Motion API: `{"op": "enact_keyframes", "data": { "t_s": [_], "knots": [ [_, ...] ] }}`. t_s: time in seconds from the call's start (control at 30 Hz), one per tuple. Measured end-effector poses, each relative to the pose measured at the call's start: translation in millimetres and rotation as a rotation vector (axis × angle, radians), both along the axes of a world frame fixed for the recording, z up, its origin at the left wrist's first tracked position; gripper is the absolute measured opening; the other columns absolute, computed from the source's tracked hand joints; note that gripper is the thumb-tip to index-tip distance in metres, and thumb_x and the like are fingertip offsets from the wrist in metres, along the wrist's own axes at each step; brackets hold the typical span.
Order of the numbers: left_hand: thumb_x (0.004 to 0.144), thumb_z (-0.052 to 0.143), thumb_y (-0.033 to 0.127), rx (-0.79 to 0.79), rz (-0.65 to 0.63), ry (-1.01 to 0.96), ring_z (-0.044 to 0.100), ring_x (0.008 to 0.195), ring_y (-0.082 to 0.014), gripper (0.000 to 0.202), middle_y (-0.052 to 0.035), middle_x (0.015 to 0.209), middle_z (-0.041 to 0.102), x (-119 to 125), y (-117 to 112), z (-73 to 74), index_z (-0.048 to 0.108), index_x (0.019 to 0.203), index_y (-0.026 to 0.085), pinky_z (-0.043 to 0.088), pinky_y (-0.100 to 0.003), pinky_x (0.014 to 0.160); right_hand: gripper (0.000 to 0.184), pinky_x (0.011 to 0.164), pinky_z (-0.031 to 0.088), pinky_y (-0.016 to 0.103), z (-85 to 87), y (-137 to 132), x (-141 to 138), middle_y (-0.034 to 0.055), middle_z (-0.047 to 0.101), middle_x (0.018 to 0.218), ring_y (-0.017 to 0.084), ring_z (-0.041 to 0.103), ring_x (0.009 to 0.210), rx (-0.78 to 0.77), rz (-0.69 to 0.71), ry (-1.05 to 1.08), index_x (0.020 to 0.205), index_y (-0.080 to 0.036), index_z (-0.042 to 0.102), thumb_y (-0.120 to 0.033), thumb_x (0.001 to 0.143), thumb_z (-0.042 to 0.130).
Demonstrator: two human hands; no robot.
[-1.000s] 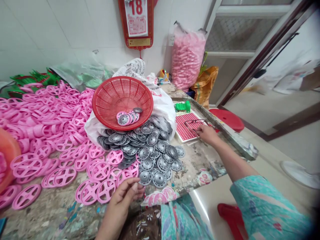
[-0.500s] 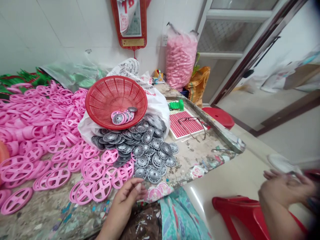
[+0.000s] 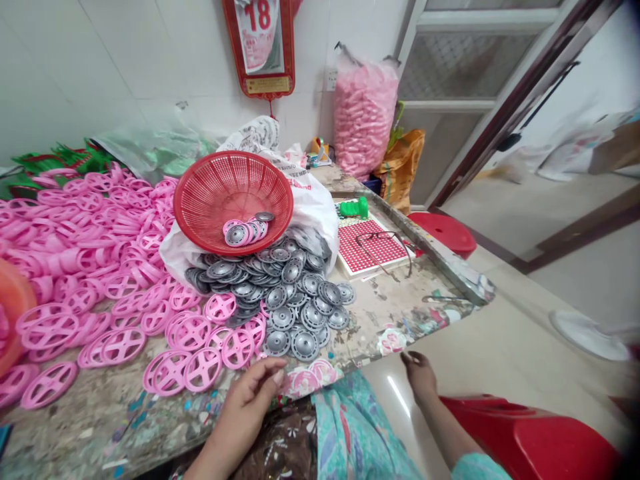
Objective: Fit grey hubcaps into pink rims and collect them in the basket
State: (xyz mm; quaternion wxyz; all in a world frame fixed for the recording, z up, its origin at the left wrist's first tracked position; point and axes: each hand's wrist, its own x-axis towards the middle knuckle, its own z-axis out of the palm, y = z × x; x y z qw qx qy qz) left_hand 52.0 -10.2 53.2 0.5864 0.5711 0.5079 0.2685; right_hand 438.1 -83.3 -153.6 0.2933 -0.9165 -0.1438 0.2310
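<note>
Palm turned partly up, my left hand (image 3: 255, 395) rests at the table's near edge with its fingers loosely bent, thumb apart, and nothing visible in it. Just beyond its fingertips lie grey discs shaped like hubcaps (image 3: 305, 344) in a heap. Pink spoked wheel rings (image 3: 203, 369) are beside them to the left. Past the table's front edge, over the floor, is my right hand (image 3: 421, 377), its fingers curved towards the table and apart from any part. A red plastic basket (image 3: 205, 200) sits tilted behind the grey heap, with a few pink-and-grey wheels (image 3: 237, 233) inside.
Eyeglasses (image 3: 367, 236) lie on a sheet of red dots (image 3: 353, 261), with a green plastic piece (image 3: 354, 208) behind. An orange basket (image 3: 17, 290) stands at left. A red stool (image 3: 540, 433) is at right. A bag of pink parts (image 3: 365, 117) stands at the back.
My right hand has come from the far right, over the stool, leftwards to near the table edge. My left hand stays in nearly the same place. The view has shifted slightly.
</note>
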Motion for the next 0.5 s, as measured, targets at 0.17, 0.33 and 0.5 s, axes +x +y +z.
{"op": "enact_keyframes", "data": {
  "t_s": [0.17, 0.33, 0.5],
  "knots": [
    [0.082, 0.054, 0.038, 0.090, -0.057, 0.160, 0.061, 0.101, -0.0226, 0.027, -0.0051, 0.105, 0.069, 0.9, -1.5, 2.2, 0.066, 0.100, 0.022, 0.047, -0.033, 0.089, 0.029, 0.083, 0.045, 0.032, -16.3, 28.6, -32.0, 0.0159, 0.070, 0.101, 0.029, 0.062, 0.104, -0.101, 0.367, 0.061, 0.093, -0.015, 0.068, -0.030, 0.078, 0.049],
    [0.086, 0.050, 0.037, 0.127, -0.135, 0.201, 0.062, 0.097, -0.0197, 0.026, -0.0046, 0.102, 0.069, 1.8, -4.9, 1.7, 0.065, 0.102, 0.022, 0.046, -0.031, 0.087, 0.023, 0.089, 0.044, 0.032, -18.6, 10.3, -40.7, 0.0123, 0.071, 0.098, 0.027, 0.062, 0.105, -0.145, 0.509, 0.078, 0.086, -0.019, 0.070, -0.029, 0.080, 0.050],
    [0.089, 0.046, 0.034, 0.276, -0.254, 0.241, 0.061, 0.094, -0.0177, 0.024, -0.0047, 0.099, 0.068, 1.8, -8.0, 3.6, 0.064, 0.101, 0.022, 0.045, -0.029, 0.085, 0.017, 0.090, 0.046, 0.035, -14.8, -33.0, -15.2, 0.0134, 0.072, 0.088, 0.026, 0.066, 0.096, -0.178, 0.406, 0.055, 0.076, -0.018, 0.067, -0.022, 0.080, 0.051]
  ]
}}
